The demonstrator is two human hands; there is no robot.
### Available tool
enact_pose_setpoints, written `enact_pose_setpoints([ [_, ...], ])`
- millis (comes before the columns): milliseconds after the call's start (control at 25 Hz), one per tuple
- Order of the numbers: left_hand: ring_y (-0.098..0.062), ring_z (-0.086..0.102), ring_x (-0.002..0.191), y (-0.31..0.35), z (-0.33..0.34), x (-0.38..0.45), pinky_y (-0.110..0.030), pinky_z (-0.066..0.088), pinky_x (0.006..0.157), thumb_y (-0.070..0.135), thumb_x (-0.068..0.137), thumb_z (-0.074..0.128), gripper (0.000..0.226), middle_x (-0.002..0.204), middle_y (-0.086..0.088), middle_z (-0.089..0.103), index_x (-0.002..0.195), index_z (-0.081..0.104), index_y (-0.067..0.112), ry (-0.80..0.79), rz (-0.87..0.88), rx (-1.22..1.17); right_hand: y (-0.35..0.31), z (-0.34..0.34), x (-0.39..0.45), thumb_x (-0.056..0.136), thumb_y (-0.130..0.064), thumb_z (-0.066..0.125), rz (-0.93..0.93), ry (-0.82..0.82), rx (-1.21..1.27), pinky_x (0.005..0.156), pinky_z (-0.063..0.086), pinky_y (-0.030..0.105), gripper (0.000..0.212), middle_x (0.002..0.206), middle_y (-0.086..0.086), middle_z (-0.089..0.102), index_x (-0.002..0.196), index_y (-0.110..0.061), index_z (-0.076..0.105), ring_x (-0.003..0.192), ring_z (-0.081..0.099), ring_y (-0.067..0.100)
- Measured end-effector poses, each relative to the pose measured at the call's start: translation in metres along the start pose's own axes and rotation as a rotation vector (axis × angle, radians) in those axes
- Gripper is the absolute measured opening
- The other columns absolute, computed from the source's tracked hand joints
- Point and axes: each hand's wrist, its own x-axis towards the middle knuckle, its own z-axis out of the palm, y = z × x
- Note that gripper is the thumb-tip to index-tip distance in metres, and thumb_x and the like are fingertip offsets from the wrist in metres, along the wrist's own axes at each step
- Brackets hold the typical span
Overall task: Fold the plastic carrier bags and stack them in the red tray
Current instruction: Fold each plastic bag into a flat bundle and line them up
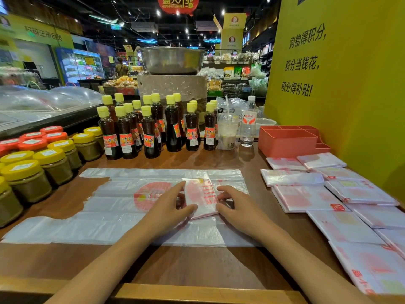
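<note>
A small folded white carrier bag with red print [200, 197] lies on top of a large flat bag [114, 207] spread across the wooden counter. My left hand [166, 207] grips the folded bag's left edge, thumb under its lower corner. My right hand [238, 207] presses its right edge with fingers bent. The red tray [287, 142], with several compartments, stands at the back right beside the yellow wall. Several folded bags [306, 197] lie spread over the counter's right side.
Dark sauce bottles with yellow caps [151, 128] line the back of the counter. Jars with yellow and red lids [37, 163] crowd the left. A plastic cup [228, 132] and a water bottle [248, 123] stand left of the tray. The counter's raised wooden edge [197, 292] runs along the front.
</note>
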Motion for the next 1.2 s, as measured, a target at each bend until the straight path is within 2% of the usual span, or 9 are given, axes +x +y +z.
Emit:
enact_pose_setpoints([
  [160, -0.006, 0.055, 0.120, -0.003, -0.001, 0.001, -0.019, 0.045, 0.093, 0.038, 0.100, 0.056, 0.052, 0.129, 0.021, 0.050, 0.149, 0.039, 0.035, -0.022, -0.011, 0.058, 0.001, -0.001, -0.001, 0.100, -0.035, 0.055, 0.017, 0.004, 0.045, 0.098, 0.044, 0.022, 0.045, 0.134, -0.011, 0.057, 0.144, -0.031, 0.048, 0.116, 0.054, 0.004],
  [360, 0.002, 0.056, 0.106, -0.009, -0.003, 0.001, -0.009, 0.045, 0.081, 0.038, 0.096, 0.062, 0.042, 0.123, 0.021, 0.055, 0.136, 0.053, 0.034, -0.019, 0.030, 0.151, -0.001, -0.003, -0.001, 0.102, -0.034, 0.053, 0.016, 0.023, 0.035, 0.095, 0.053, 0.028, 0.032, 0.126, -0.010, 0.061, 0.133, -0.029, 0.057, 0.111, 0.058, 0.006],
  [440, 0.005, 0.057, 0.106, -0.010, -0.002, 0.002, -0.005, 0.045, 0.082, 0.034, 0.094, 0.066, 0.036, 0.124, 0.018, 0.057, 0.128, 0.057, 0.033, -0.017, 0.058, 0.122, 0.001, -0.003, 0.000, 0.100, -0.031, 0.055, -0.016, 0.024, -0.018, 0.100, 0.051, 0.030, 0.031, 0.128, -0.011, 0.060, 0.130, -0.027, 0.060, 0.114, 0.056, 0.005],
  [560, 0.010, 0.055, 0.109, -0.010, -0.002, 0.001, -0.004, 0.044, 0.088, 0.029, 0.092, 0.069, 0.034, 0.127, 0.016, 0.052, 0.125, 0.060, 0.032, -0.057, 0.091, 0.063, 0.002, -0.002, 0.002, 0.098, -0.033, 0.058, -0.034, 0.021, -0.022, 0.103, 0.043, 0.023, 0.039, 0.137, -0.013, 0.053, 0.137, -0.029, 0.056, 0.121, 0.051, 0.003],
  [720, 0.025, 0.039, 0.115, -0.011, 0.000, 0.002, 0.001, 0.033, 0.095, 0.033, 0.094, 0.065, 0.041, 0.137, 0.027, 0.038, 0.133, 0.052, 0.036, -0.155, 0.137, 0.160, 0.005, -0.001, 0.004, 0.098, -0.041, 0.052, -0.025, -0.062, -0.197, 0.116, 0.034, 0.034, 0.058, 0.158, -0.010, 0.031, 0.153, -0.028, 0.036, 0.140, 0.038, 0.014],
  [840, 0.015, 0.029, 0.127, -0.008, 0.003, 0.003, -0.008, 0.026, 0.102, 0.038, 0.095, 0.058, 0.041, 0.149, 0.029, 0.024, 0.133, 0.045, 0.041, -0.247, 0.133, 0.263, 0.005, 0.002, 0.002, 0.102, -0.042, 0.036, -0.025, -0.164, -0.398, 0.125, 0.013, 0.038, 0.065, 0.168, -0.009, 0.003, 0.161, -0.027, 0.014, 0.154, 0.010, 0.016],
  [960, 0.007, 0.033, 0.132, -0.005, 0.009, 0.003, -0.018, 0.031, 0.110, 0.041, 0.095, 0.051, 0.062, 0.159, 0.023, 0.021, 0.150, 0.022, 0.045, -0.305, 0.149, 0.371, 0.002, 0.007, -0.002, 0.105, -0.039, 0.022, -0.067, -0.246, -0.556, 0.126, 0.000, 0.038, 0.062, 0.169, -0.006, -0.004, 0.162, -0.023, 0.003, 0.154, -0.004, 0.009],
  [1080, 0.005, 0.003, 0.148, -0.004, 0.013, 0.001, -0.020, 0.005, 0.119, 0.042, 0.100, 0.038, 0.065, 0.165, 0.019, -0.001, 0.158, 0.008, 0.039, -0.357, 0.205, 0.546, 0.003, 0.006, -0.004, 0.106, -0.039, 0.017, -0.052, -0.297, -0.625, 0.126, -0.006, 0.040, 0.061, 0.168, -0.007, -0.009, 0.161, -0.023, -0.003, 0.153, -0.009, 0.007],
  [1200, 0.000, -0.002, 0.151, -0.001, 0.011, 0.000, -0.021, -0.002, 0.118, 0.049, 0.103, 0.032, 0.064, 0.166, 0.015, -0.003, 0.159, 0.005, 0.036, -0.373, 0.218, 0.634, 0.001, 0.003, -0.004, 0.106, -0.039, 0.015, -0.047, -0.331, -0.644, 0.125, -0.008, 0.042, 0.061, 0.168, -0.007, -0.012, 0.161, -0.023, -0.005, 0.153, -0.012, 0.006],
])
